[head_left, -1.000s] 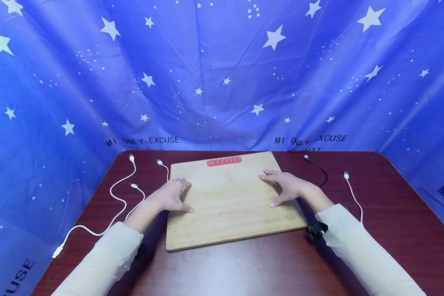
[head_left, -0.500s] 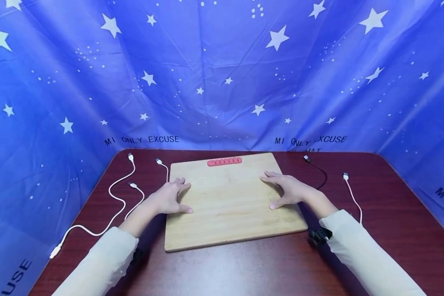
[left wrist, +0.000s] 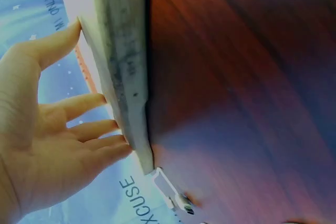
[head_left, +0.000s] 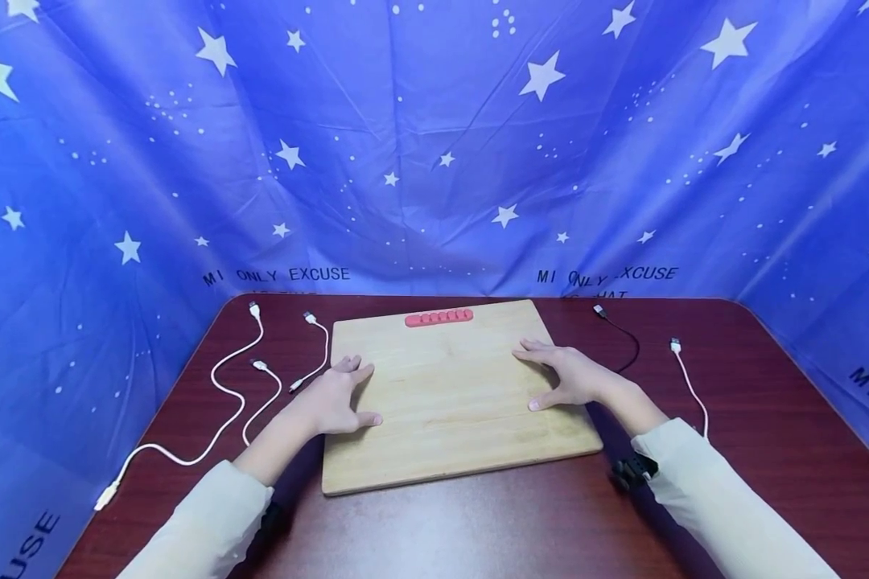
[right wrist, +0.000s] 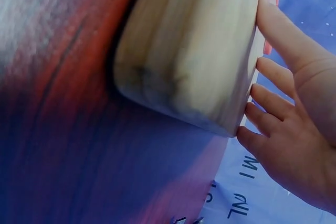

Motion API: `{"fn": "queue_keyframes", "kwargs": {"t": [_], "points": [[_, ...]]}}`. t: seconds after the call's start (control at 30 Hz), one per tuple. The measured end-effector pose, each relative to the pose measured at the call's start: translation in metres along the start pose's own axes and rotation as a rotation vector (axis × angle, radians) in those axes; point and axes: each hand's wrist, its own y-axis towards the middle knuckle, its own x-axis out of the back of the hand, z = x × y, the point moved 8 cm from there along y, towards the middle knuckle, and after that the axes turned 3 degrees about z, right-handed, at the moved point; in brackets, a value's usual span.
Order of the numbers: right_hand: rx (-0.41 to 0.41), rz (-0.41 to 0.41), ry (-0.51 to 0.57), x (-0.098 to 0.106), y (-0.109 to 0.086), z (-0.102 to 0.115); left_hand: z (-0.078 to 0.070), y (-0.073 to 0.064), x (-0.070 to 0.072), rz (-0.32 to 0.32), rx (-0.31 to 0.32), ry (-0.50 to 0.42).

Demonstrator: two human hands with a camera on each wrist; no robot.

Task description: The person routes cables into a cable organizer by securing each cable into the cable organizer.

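A pale wooden board [head_left: 442, 402] lies flat on the dark red table, slightly turned. Near its far edge sits a red cable holder [head_left: 438, 318] with a row of several slots. My left hand [head_left: 336, 398] rests its fingertips on the board's left side, thumb and fingers spread. On the right side my right hand [head_left: 568, 374] does the same, its thumb apart from the fingers. In the left wrist view the fingertips [left wrist: 118, 124] touch the top face along the edge. The right wrist view shows the fingertips [right wrist: 252, 106] on the top face, close to the corner.
Several white USB cables lie left of the board: a long one [head_left: 242, 394] and two shorter ones, one [head_left: 271, 394] nearer the arm. To the right are a black cable [head_left: 633, 338] and a white cable [head_left: 691, 390]. A blue star-patterned curtain [head_left: 434, 201] surrounds the table [head_left: 449, 523].
Both hands stay on the board and have shifted only slightly toward the person. More of the short white cable beside the left hand now shows. The board and cable holder keep their places.
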Motion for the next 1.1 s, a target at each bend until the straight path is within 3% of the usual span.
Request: {"fn": "queue_keyframes", "kwargs": {"t": [0.13, 0.5, 0.83, 1.1], "points": [[0.015, -0.014, -0.007, 0.004, 0.002, 0.002, -0.001, 0.003, 0.002, 0.037, 0.010, 0.002], [0.010, -0.039, -0.013, 0.013, 0.007, 0.004, 0.000, 0.015, 0.016, 0.066, -0.008, -0.031], [-0.027, -0.049, -0.004, 0.011, -0.003, -0.005, -0.005, 0.026, 0.009, 0.090, -0.040, -0.035], [-0.032, -0.071, -0.014, 0.002, -0.010, -0.003, 0.005, 0.036, 0.002, 0.129, -0.055, -0.070]]}}
